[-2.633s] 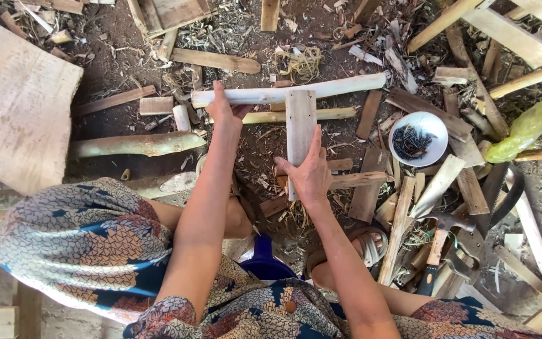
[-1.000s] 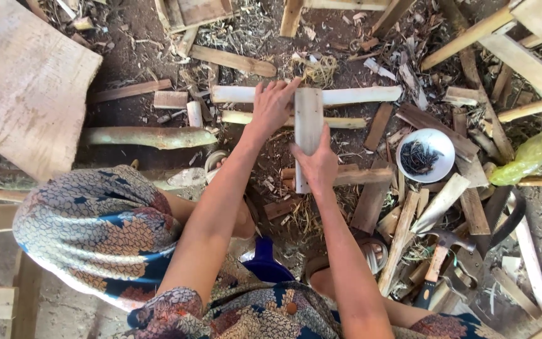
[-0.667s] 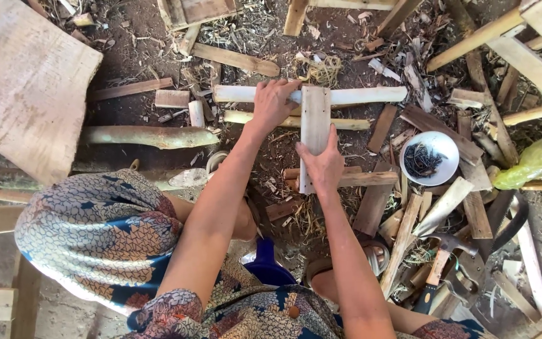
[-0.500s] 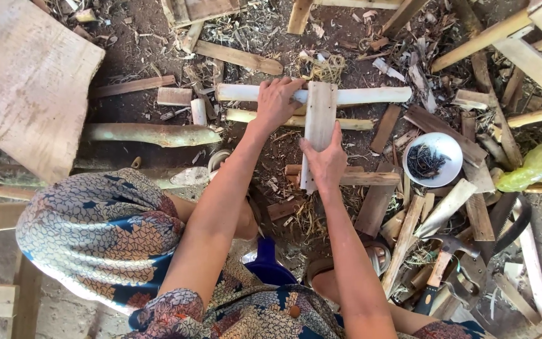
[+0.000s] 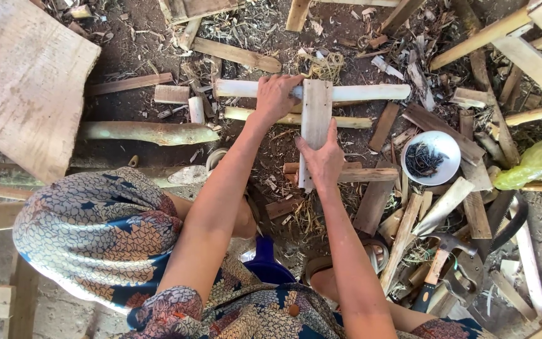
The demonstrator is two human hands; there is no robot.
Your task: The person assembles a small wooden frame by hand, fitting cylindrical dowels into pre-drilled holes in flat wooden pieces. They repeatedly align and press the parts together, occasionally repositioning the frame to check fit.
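A pale round pole (image 5: 371, 92) lies crosswise on the dirt. A flat short plank (image 5: 316, 113) lies lengthwise over it, forming a cross. My left hand (image 5: 277, 95) is closed around the pole just left of the plank. My right hand (image 5: 325, 158) lies on the plank's lower half, thumb on its left edge and fingers at its right edge, holding it down. A second thinner stick (image 5: 346, 121) runs under the plank, parallel to the pole.
A white bowl of dark nails (image 5: 434, 179) sits to the right, with a hammer (image 5: 437, 270), a saw (image 5: 503, 220) and a green-yellow bag (image 5: 534, 160) beyond. A large board (image 5: 26, 81) lies at the left. Wood offcuts and shavings cover the ground.
The plank has slid away from me, so its far end now overlaps the pole. My left hand has shifted along the pole toward the plank. My right hand stayed on the plank.
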